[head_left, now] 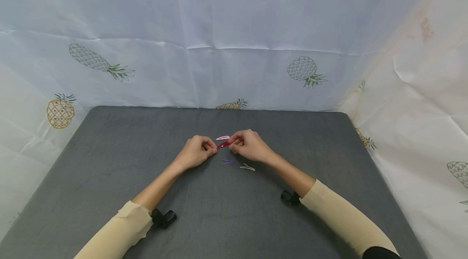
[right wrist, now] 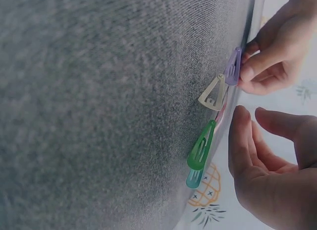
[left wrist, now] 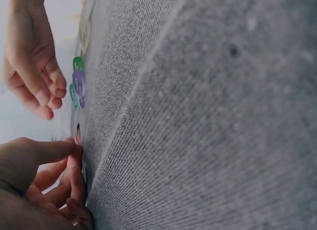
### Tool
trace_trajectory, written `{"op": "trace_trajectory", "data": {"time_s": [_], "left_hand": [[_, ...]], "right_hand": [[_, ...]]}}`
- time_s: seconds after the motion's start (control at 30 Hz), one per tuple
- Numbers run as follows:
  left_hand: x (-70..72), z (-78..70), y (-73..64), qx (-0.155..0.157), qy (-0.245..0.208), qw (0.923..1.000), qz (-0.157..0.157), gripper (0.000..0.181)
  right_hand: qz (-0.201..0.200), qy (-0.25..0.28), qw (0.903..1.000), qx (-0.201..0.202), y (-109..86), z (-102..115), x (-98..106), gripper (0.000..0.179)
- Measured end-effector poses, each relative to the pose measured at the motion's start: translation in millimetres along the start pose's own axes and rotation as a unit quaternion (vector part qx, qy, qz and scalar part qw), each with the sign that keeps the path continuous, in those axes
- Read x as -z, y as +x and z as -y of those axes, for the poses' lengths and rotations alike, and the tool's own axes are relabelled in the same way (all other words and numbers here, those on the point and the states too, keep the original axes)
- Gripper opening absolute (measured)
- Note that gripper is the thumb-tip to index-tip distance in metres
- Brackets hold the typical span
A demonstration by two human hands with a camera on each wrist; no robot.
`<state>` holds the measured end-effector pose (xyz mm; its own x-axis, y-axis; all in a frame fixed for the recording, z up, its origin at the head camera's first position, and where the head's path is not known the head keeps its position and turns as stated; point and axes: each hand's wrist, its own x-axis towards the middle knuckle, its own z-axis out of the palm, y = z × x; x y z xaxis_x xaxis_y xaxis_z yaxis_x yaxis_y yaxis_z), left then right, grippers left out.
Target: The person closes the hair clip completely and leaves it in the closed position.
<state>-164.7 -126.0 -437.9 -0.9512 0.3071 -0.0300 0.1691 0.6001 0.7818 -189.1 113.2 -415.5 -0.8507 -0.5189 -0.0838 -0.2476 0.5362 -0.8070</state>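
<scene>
My left hand [head_left: 197, 151] pinches the left end of a red snap hair clip [head_left: 223, 144] between thumb and fingers, close over the table. At the clip's other end is my right hand [head_left: 250, 145]; in the right wrist view its thumb and fingers [right wrist: 240, 141] stand apart with nothing between them. A pink hair clip [head_left: 222, 138] lies just beyond the red one. Nearer to me are a purple hair clip [head_left: 228, 162] and a cream hair clip [head_left: 247, 167], both spread in a V. A green hair clip [right wrist: 202, 148] and a teal hair clip [right wrist: 194, 178] show beside my right hand, hidden in the head view.
The grey cloth-covered table [head_left: 204, 210] reaches back to a white curtain [head_left: 248, 19] printed with pineapples. Black wrist straps [head_left: 163, 218] sit at the cuffs of my cream sleeves [head_left: 117, 230].
</scene>
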Motion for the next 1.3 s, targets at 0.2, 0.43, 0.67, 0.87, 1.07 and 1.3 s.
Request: {"op": "trace_trajectory", "data": {"time_s": [0.2, 0.43, 0.67, 0.87, 1.07, 1.3], "left_hand": [[-0.5, -0.9, -2.9, 0.000, 0.001, 1.0000, 0.004, 0.008], [0.0, -1.1, -6.3, -0.006, -0.001, 0.9999, 0.010, 0.008], [0.8, -2.6, -11.5, -0.002, -0.008, 0.9999, 0.015, 0.007], [-1.2, -3.7, -14.8, 0.002, -0.007, 0.9998, 0.019, 0.005], [-3.6, -3.5, -17.3, -0.013, 0.001, 0.9995, 0.030, 0.004], [-5.0, -3.0, -19.0, -0.022, -0.009, 0.9989, 0.041, 0.004]], "right_hand": [[0.005, 0.000, 1.0000, 0.001, -5.5, -0.2, 1.9, 0.022], [0.012, -0.001, 0.9999, 0.007, -10.4, -2.1, 2.0, 0.021], [0.015, 0.001, 0.9999, 0.003, -15.9, -3.0, 2.3, 0.021], [0.025, -0.004, 0.9997, 0.002, -20.9, -3.4, 2.3, 0.020], [0.039, -0.013, 0.9990, 0.017, -23.7, -3.6, 0.8, 0.018], [0.045, -0.020, 0.9985, 0.021, -26.5, -5.8, -0.4, 0.016]]}}
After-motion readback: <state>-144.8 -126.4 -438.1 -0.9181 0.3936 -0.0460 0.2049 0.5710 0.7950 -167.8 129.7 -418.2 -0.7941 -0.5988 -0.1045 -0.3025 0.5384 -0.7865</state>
